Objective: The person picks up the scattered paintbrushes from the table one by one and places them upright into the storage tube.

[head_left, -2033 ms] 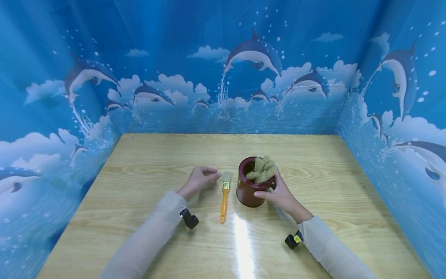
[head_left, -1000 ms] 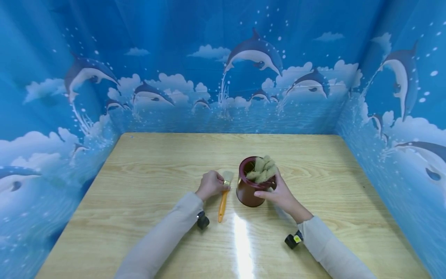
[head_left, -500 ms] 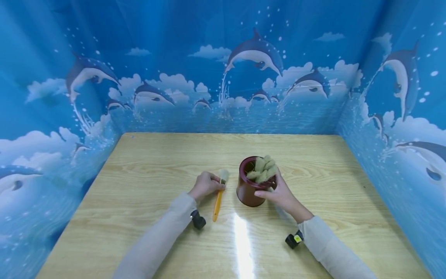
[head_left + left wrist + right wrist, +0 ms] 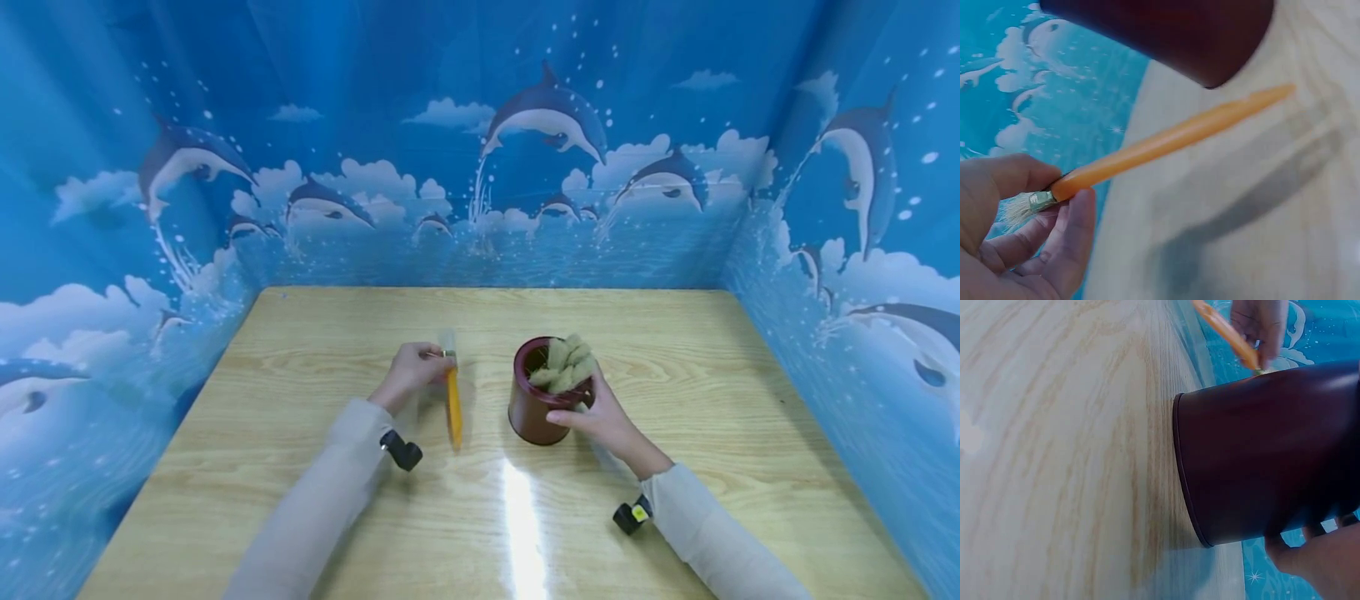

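Note:
My left hand (image 4: 411, 369) pinches a paintbrush (image 4: 454, 412) near its metal band, left of the pot, with the orange handle towards me. In the left wrist view, thumb and fingertips meet where the orange handle (image 4: 1166, 142) joins the band, and pale bristles (image 4: 1017, 211) show beside the palm. The brush is above the table, its shadow apart from it. My right hand (image 4: 611, 425) grips the right side of a dark red-brown pot (image 4: 534, 417), thumb in front. Upright on the table, the pot holds several tan, bristly tufts (image 4: 564, 365). Its far side is hidden.
The pale wood table (image 4: 337, 333) ends at a blue dolphin-print curtain (image 4: 390, 233) at the back and both sides. Black wrist cameras hang at both cuffs. A bright light reflection lies in front of the pot.
My left hand took hold of the paintbrush on the table, lifted it and moved it left and away from me, off from the pot. The right hand and pot have stayed put.

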Available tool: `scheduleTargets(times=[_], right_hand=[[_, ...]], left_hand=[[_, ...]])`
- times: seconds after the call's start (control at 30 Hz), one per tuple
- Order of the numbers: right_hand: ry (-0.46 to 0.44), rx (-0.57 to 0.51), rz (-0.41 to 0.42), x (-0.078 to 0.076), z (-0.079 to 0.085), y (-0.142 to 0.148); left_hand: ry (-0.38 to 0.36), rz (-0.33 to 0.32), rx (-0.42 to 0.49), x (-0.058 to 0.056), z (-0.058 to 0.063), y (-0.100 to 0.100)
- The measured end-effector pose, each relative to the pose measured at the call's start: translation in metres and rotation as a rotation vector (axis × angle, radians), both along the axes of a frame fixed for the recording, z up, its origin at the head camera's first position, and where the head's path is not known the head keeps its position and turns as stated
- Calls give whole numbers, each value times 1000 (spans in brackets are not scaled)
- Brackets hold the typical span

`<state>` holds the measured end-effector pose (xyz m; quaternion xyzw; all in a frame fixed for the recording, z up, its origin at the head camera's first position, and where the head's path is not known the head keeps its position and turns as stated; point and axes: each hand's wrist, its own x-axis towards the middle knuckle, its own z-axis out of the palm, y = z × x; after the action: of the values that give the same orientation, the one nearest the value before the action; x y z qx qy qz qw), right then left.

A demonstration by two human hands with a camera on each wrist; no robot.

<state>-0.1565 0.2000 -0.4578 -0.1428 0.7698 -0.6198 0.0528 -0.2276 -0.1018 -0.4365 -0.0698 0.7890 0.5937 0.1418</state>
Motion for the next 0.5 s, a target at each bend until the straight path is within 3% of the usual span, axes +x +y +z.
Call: scheduleTargets(times=[0.2,0.5], right_hand=[[-2,-9,11,1,0,0],[8,-9,13,1,0,0]], left_hand=[[56,63,78,-7,28,-3],[129,73,106,-11,59,-6]])
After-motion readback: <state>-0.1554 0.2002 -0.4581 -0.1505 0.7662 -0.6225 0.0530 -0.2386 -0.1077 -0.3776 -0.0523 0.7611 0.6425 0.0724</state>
